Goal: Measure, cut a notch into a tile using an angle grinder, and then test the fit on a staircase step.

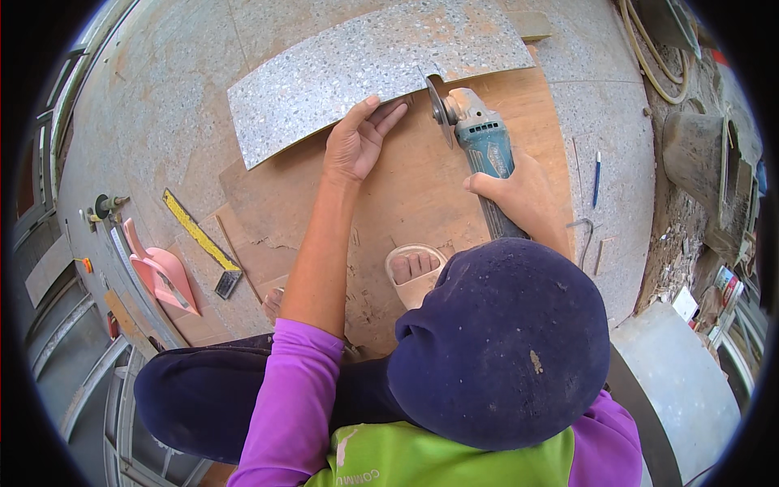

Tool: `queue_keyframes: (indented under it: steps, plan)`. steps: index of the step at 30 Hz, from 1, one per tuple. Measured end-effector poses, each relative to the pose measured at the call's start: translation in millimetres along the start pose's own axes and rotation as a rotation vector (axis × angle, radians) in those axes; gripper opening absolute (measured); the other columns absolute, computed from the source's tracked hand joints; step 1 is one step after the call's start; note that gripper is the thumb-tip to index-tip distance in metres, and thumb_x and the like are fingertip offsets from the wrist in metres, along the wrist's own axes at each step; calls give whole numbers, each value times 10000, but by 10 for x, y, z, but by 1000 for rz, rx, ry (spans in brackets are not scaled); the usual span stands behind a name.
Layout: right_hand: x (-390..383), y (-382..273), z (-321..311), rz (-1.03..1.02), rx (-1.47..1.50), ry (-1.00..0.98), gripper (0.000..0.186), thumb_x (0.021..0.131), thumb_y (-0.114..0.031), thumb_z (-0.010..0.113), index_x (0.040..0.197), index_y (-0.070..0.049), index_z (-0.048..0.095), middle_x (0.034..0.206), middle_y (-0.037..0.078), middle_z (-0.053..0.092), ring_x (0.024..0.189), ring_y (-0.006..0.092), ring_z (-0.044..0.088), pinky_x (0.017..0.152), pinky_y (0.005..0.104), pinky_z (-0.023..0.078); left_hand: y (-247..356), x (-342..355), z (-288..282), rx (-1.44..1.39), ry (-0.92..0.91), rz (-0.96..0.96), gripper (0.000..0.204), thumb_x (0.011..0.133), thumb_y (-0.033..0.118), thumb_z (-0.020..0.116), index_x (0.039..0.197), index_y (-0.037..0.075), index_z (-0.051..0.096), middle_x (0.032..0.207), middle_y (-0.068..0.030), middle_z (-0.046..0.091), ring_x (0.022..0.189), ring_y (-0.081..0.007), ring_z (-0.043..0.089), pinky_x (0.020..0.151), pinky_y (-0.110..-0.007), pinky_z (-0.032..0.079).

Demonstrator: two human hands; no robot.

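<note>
L. grip (359,148) pinches speckled-grey stone slab (357,69), 12 o'clock; R. grip (523,193) wraps teal-black grinder (490,152) (cut prob. begun, unfinished).

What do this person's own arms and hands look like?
The left hand and right hand wear no gloves. The left sleeve is purple, leaving the forearm bare; the right sleeve is purple too, its end hidden behind the knee. The shirt is lime green with white print.

2 purple sleeves (296,398), lime-green shirt (454,464).
</note>
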State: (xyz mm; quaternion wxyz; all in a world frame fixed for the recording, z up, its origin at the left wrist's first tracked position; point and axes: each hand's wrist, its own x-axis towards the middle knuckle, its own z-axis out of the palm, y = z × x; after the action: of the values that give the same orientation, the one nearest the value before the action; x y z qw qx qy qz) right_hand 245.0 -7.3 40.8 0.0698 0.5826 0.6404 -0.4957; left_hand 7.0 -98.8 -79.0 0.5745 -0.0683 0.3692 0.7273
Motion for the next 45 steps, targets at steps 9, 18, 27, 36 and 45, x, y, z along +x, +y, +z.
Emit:
queue_keyframes:
  steps: [9,18,27,36,45]
  plan:
    - [-57,-20,-16,23,26,3,430,668,-291,775,893,66,694,757,206,684,684,279,681,644,387,522,5,8,-10,2,-7,0,61,928,35,673,971,-4,692,1094,-146,711,1166,-342,633,1147,-514,459]
    - [4,-36,-22,35,-16,-6,465,668,-301,783,915,81,690,789,229,691,705,292,693,655,392,532,-6,4,18,10,-4,-1,100,911,29,690,1005,-5,693,1072,-137,715,1119,-310,661,1116,-500,493]
    - [3,-89,-21,44,-8,-6,501,671,-304,789,964,90,689,819,240,700,734,293,701,676,391,541,-3,0,23,2,-6,0,63,926,32,676,974,-7,689,1089,-147,709,1164,-338,635,1143,-509,466]
    - [-273,154,-174,102,329,68,470,713,-269,780,1040,47,659,853,135,679,724,202,646,677,324,505,-25,-26,48,-10,65,1,89,926,-6,663,1004,-45,648,1075,-144,678,1126,-322,634,1137,-495,479]
    - [-287,678,-223,35,862,145,474,777,-265,697,1120,31,559,868,120,642,691,182,645,626,311,536,-145,-43,206,-92,218,26,162,952,10,637,1074,-74,572,1180,-229,608,1183,-362,592,1133,-477,491]
